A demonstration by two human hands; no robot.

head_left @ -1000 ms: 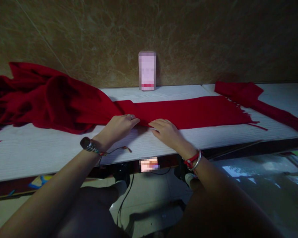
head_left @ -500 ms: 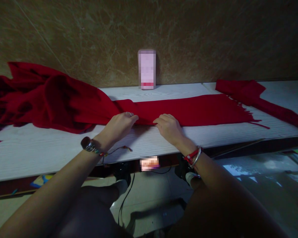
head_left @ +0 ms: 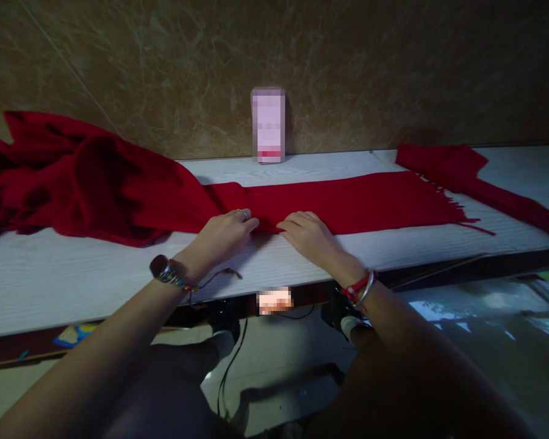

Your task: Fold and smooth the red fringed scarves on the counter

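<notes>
A red fringed scarf [head_left: 348,204] lies folded into a long flat strip across the white board, its fringe at the right. To the left it runs into a loose, rumpled heap. My left hand [head_left: 226,235] has its fingers closed on the scarf's near edge, left of the middle. A little to the right, my right hand [head_left: 308,238] pinches the same edge between fingers and thumb. The fingertips of both hands are partly hidden against the cloth.
Behind the scarf a phone with a blurred screen [head_left: 269,126] leans against the brown marbled wall [head_left: 375,67]. Another folded red cloth [head_left: 443,161] lies at the far right of the white tabletop [head_left: 96,280]. A blurred lit object [head_left: 274,300] is at the front edge.
My right hand has slid slightly right along the scarf's near edge, widening the gap between the hands. My left hand stays nearly in place. The view has shifted slightly.
</notes>
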